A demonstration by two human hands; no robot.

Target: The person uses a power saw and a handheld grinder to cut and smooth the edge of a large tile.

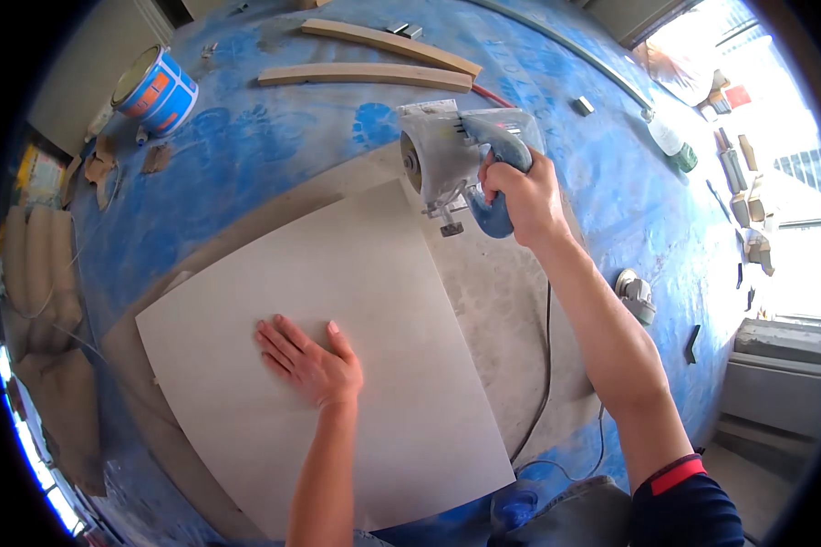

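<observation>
A large off-white tile lies flat in front of me, its corner pointing away. My left hand rests palm down on its face, fingers stretched out and holding nothing. Beyond the tile's far right edge, my right hand is wrapped round the blue handle of a dusty handheld circular saw. The saw's round side faces left, with an adjusting knob low at its front. Whether its blade touches anything is hidden. A dark power cord runs down beside the tile's right edge.
Dusty blue sheeting covers the floor, with a grey-beige board under the tile. Wooden strips lie at the back, a blue paint can at far left. Right of my forearm sit a small grinder and a plastic bottle.
</observation>
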